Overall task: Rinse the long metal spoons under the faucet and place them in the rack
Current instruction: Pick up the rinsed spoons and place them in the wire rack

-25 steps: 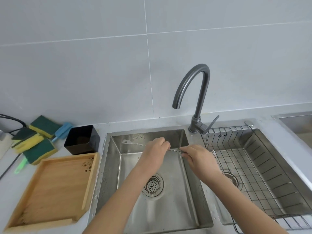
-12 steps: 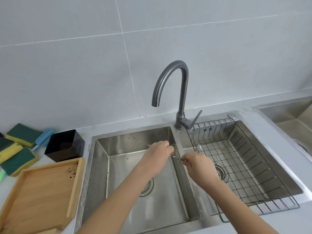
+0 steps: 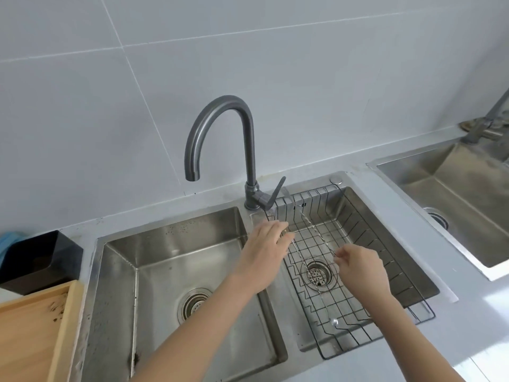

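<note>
Two thin long metal spoons with twisted handles are over the wire rack (image 3: 366,235) in the right basin. My right hand (image 3: 360,271) pinches one spoon (image 3: 311,224) at its lower end; its far end leans on the rack's back wall beside the faucet lever. The other spoon (image 3: 334,322) runs from my left hand's fingertips across the drain, with its small round bowl near the rack's front. My left hand (image 3: 264,255) is at the rack's left edge, fingers closed around that spoon's upper end. The grey faucet (image 3: 245,128) has its spout over the left basin, and no water is visible.
The left basin (image 3: 165,260) holds only its drain strainer. A black box (image 3: 41,257) and a wooden tray (image 3: 30,334) sit on the counter at the left. A second sink (image 3: 451,194) lies at the far right.
Both hands moved right, from above the left basin to above the rack. They were close together on one utensil; now they are apart, each at a separate spoon. The view also shifted right.
</note>
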